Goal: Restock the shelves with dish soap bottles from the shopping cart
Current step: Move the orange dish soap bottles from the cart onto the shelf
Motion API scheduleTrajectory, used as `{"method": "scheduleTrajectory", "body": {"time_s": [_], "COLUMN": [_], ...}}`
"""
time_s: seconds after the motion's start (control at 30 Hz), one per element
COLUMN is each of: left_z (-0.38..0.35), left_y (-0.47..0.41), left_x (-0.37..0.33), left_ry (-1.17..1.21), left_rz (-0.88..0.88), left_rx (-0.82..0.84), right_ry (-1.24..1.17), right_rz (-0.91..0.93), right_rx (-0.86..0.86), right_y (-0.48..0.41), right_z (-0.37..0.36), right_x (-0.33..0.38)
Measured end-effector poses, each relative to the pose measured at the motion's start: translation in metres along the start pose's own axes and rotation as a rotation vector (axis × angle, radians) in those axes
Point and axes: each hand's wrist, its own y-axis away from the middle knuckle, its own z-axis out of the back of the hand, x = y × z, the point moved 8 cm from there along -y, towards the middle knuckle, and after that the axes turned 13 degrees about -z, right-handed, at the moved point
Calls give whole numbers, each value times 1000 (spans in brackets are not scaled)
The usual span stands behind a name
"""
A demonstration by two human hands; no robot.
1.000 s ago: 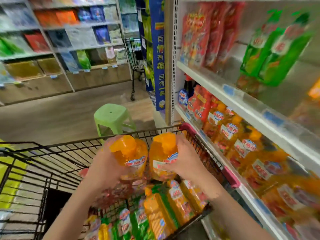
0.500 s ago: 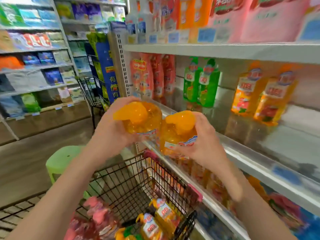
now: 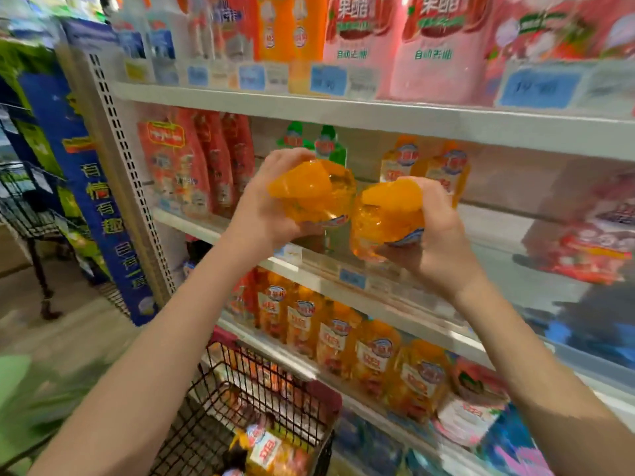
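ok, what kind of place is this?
Almost certainly a supermarket cleaning-products aisle: white metal shelves carrying blue price tags, rows of orange dish soap bottles, and a black wire shopping cart below.

Pink refill pouches (image 3: 426,46) read "果醋", blue banner (image 3: 103,214) "有情有趣"; other labels too blurred.

We see bright, even light from above, no hard shadows; the shelf board (image 3: 378,115) shades the row beneath it. Heavy motion blur smears the far-right shelves, price tags (image 3: 328,79) and pink refill packs (image 3: 429,49). Wide-angle distortion bends the perforated upright (image 3: 113,139) at left. Glare on the two orange bottle caps (image 3: 309,187). Forearms near centre stay fairly sharp.
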Motion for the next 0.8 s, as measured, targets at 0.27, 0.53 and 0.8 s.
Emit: {"method": "scheduleTrajectory", "body": {"time_s": [0.27, 0.53, 0.8], "left_z": [-58, -107, -133], "left_y": [-26, -47, -82], "left_x": [28, 68, 97], "left_ry": [205, 185, 270], "left_rz": [-80, 167, 254], "left_rx": [105, 301, 371], "right_ry": [152, 152, 92], "right_rz": [-310, -525, -791], "right_rx": [57, 47, 133], "right_y": [-5, -45, -73], "right_z": [-4, 10, 13], "right_x": [-66, -101, -140]}}
